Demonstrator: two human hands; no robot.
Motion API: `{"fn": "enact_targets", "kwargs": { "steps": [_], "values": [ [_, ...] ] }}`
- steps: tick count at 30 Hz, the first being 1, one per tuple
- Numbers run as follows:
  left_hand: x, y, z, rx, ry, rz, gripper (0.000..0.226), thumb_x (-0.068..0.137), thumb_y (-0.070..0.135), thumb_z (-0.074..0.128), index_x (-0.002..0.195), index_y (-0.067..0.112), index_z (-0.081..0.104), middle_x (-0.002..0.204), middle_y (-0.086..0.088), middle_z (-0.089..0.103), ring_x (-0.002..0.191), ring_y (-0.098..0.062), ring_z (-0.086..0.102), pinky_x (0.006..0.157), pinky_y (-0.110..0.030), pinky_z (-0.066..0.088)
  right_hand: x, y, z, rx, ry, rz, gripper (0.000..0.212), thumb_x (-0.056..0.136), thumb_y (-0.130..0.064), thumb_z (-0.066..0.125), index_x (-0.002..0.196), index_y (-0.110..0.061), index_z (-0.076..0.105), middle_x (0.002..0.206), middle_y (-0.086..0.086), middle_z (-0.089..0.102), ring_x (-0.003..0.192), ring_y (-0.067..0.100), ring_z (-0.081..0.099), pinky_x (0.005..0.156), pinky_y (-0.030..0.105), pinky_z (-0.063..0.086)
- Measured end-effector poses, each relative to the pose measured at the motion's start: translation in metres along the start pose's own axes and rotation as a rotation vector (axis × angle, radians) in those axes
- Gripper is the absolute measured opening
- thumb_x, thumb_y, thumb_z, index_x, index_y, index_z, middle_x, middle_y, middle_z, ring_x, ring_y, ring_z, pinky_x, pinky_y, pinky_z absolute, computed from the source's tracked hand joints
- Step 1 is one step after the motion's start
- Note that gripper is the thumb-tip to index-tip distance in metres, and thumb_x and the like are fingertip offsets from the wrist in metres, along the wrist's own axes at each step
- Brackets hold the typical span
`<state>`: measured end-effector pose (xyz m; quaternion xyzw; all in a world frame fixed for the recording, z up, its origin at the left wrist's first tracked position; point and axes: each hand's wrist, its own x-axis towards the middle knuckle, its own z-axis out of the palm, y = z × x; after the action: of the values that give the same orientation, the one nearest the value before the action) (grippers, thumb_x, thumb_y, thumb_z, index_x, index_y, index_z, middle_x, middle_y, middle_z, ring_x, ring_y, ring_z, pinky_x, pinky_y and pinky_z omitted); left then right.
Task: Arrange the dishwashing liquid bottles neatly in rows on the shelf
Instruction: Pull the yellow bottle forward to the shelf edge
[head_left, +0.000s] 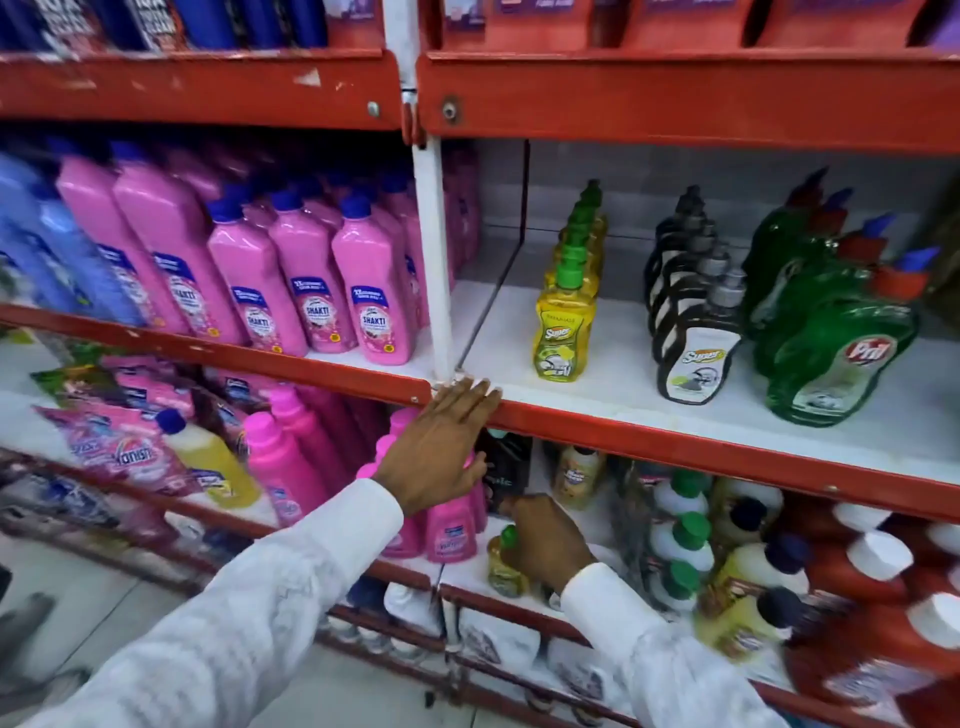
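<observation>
On the white middle shelf stand three rows of dishwashing liquid: yellow bottles with green caps, black and white bottles with grey caps, and large green Pril bottles. My left hand rests flat, fingers apart, on the red front edge of that shelf beside the white upright. One shelf lower, my right hand is closed around a small yellow bottle with a green cap, which stands near the lower shelf's front edge. The hand hides much of that bottle.
Pink Shakti bottles fill the left bay. The lower shelf holds pink bottles, a black box, green-capped white bottles and red bottles. Bare shelf space lies left of the yellow row. Red shelf lips overhang each level.
</observation>
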<state>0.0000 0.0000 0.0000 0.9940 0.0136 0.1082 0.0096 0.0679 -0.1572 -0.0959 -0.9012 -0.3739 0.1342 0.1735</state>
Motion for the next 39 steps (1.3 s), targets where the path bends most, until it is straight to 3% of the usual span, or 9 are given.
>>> {"fn": "enact_targets", "kwargs": {
  "steps": [3,7,10,13,17,22,29,32,39],
  "values": [
    [0.0,-0.002,-0.001,-0.059,-0.009,-0.006,0.078,0.09,0.025,0.056,0.155,0.014,0.015,0.164,-0.011,0.022,0.153,-0.026,0.015,0.127,-0.041,0.013,0.004,-0.003,0.012,-0.033,-0.047,0.065,0.029,0.086,-0.027,0.063,0.111,-0.013,0.07,0.113,0.019,0.069,0.101,0.037,0.069,0.084,0.039,0.057],
    [0.0,0.002,-0.002,-0.142,0.027,-0.058,0.08,0.082,0.011,0.059,0.153,0.014,0.022,0.162,-0.008,0.029,0.152,-0.024,0.018,0.126,-0.036,0.014,0.001,-0.008,0.012,0.019,-0.024,0.112,0.031,0.079,-0.029,0.071,0.106,-0.015,0.073,0.11,0.015,0.069,0.096,0.031,0.07,0.078,0.027,0.053],
    [0.001,0.002,-0.004,-0.201,0.042,-0.077,0.082,0.077,0.0,0.058,0.152,0.015,0.028,0.159,-0.007,0.035,0.151,-0.024,0.022,0.126,-0.036,0.019,-0.011,-0.018,-0.005,0.073,0.029,0.117,0.028,0.074,-0.03,0.074,0.1,-0.019,0.075,0.102,0.01,0.073,0.089,0.026,0.07,0.077,0.026,0.055],
    [0.002,-0.002,-0.005,-0.232,0.073,-0.084,0.087,0.073,-0.012,0.054,0.151,0.02,0.031,0.158,-0.003,0.038,0.15,-0.02,0.026,0.122,-0.033,0.026,-0.03,-0.031,-0.05,0.157,0.169,0.066,0.03,0.067,-0.027,0.081,0.095,-0.02,0.074,0.093,0.001,0.075,0.079,0.017,0.07,0.076,0.03,0.059],
    [0.003,-0.007,-0.005,-0.266,0.121,-0.118,0.095,0.068,-0.023,0.047,0.148,0.027,0.037,0.156,0.0,0.042,0.148,-0.015,0.031,0.112,-0.035,0.04,-0.061,-0.055,-0.14,0.297,0.404,0.002,0.043,0.063,-0.026,0.087,0.102,-0.033,0.07,0.082,-0.015,0.068,0.069,-0.007,0.064,0.061,0.008,0.054],
    [0.002,-0.007,-0.005,-0.284,0.146,-0.123,0.088,0.07,-0.019,0.047,0.144,0.027,0.044,0.151,-0.004,0.049,0.143,-0.02,0.041,0.113,-0.036,0.041,-0.068,-0.08,-0.231,0.31,0.684,-0.087,0.042,0.058,-0.031,0.079,0.099,-0.025,0.074,0.082,-0.005,0.077,0.069,0.009,0.072,0.07,0.024,0.06],
    [0.006,-0.001,-0.012,-0.272,0.127,-0.168,0.086,0.069,-0.017,0.053,0.142,0.029,0.047,0.15,-0.008,0.05,0.133,-0.026,0.053,0.107,-0.035,0.045,-0.007,-0.081,-0.255,0.213,0.565,-0.049,0.041,0.058,-0.028,0.089,0.094,-0.02,0.073,0.083,-0.004,0.076,0.073,0.01,0.072,0.076,0.03,0.062],
    [0.003,0.002,-0.012,-0.263,0.112,-0.202,0.088,0.07,-0.015,0.054,0.143,0.034,0.042,0.152,-0.006,0.047,0.129,-0.03,0.056,0.101,-0.037,0.049,0.011,-0.076,-0.249,0.183,0.589,-0.051,0.038,0.058,-0.03,0.09,0.09,-0.017,0.074,0.082,-0.001,0.075,0.072,0.013,0.07,0.075,0.032,0.062],
    [0.003,0.007,-0.007,-0.293,0.082,-0.229,0.092,0.067,-0.015,0.057,0.144,0.032,0.037,0.156,-0.005,0.039,0.135,-0.029,0.05,0.098,-0.04,0.052,0.032,-0.073,-0.254,0.153,0.546,-0.066,0.036,0.06,-0.032,0.09,0.086,-0.015,0.072,0.079,0.001,0.075,0.068,0.014,0.07,0.069,0.034,0.063]
  ]
}}
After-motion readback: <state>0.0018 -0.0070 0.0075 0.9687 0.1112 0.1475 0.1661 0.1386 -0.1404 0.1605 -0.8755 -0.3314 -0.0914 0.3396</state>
